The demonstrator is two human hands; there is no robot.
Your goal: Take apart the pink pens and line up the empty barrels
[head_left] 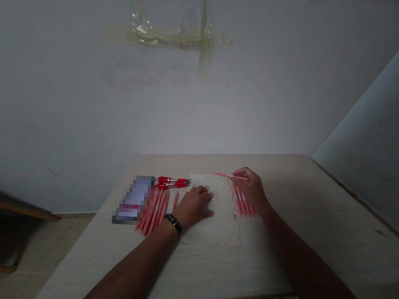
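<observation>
A pink pencil [224,175] is pinched in the fingers of my right hand [251,186], held nearly level at the far edge of a sheet of white paper [220,229]. My left hand [196,205], with a black band on its wrist, lies on the paper with its fingers spread and nothing in them. Under and beside my right hand, several pink pencils [241,204] lie side by side along the paper's torn right edge. A single pink pencil [175,201] lies just left of my left hand. Farther left is a group of several pink pencils [155,214].
Several red pens [172,183] lie behind the left pencil group. A pixelated, phone-like flat device [134,199] lies at the table's left side. The light wooden table [232,271] meets a grey wall [256,103] with yellowed clear tape [172,40] on it.
</observation>
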